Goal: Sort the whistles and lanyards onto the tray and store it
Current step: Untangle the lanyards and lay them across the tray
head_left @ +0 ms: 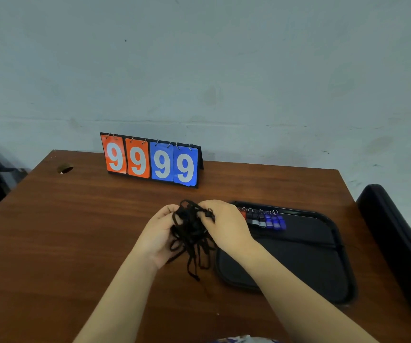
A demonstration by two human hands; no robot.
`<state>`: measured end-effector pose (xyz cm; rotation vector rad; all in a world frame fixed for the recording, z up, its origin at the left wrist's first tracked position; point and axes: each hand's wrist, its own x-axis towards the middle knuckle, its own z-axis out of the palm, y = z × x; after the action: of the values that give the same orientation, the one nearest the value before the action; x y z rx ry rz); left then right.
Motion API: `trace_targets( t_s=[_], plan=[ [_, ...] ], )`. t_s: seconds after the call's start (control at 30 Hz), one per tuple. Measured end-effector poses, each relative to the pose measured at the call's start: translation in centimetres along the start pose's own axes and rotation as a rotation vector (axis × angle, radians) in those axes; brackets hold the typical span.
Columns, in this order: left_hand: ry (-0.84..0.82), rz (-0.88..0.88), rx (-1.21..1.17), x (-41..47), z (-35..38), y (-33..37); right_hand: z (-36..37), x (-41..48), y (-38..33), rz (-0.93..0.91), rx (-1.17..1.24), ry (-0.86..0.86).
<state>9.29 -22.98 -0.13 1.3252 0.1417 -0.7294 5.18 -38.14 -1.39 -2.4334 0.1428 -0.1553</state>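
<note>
Fingers [168,211] of left hand [158,233] and right hand [225,226] pinching the tangled lanyards [191,233] between them, beside the tray [311,263].

1. Your 2 bare forearms extend from the bottom edge and angle toward each other, so the wrists end up near one another at the middle.
2. Your left hand [158,235] is turned with its palm facing right. Its fingers curl round the tangle of black lanyards [191,233] from the left side.
3. Your right hand [225,226] shows its back to the camera, with the fingers bent down and pinching the top of the same tangle.
4. The 2 hands sit just beside each other, with the bundle between them.
</note>
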Motion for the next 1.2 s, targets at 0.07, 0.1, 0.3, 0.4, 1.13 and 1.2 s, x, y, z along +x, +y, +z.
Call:
trace_targets(
  t_s=[0.07,0.1,0.3,0.4,1.13,1.2],
  plan=[
    [-0.021,0.014,0.096,0.0,0.1,0.1,0.2,-0.3,0.0,-0.02,0.008,-0.018],
    [-0.022,0.018,0.138,-0.1,0.2,0.2,0.2,-0.4,0.0,-0.03,0.015,-0.024],
    [0.099,0.018,0.064,0.1,-1.2,0.9,-1.0,-0.6,0.6,0.112,0.166,0.02],
    [0.193,0.053,0.15,0.2,-3.1,1.6,-3.3,-0.6,1.8,0.185,0.192,0.06],
    [0.293,0.482,1.214,2.3,-4.1,-0.8,-3.6,-0.1,-0.1,0.355,1.731,-0.002],
    [0.232,0.539,1.032,2.1,-4.0,-1.3,-3.9,0.4,-0.2,0.331,1.771,0.024]
  ],
)
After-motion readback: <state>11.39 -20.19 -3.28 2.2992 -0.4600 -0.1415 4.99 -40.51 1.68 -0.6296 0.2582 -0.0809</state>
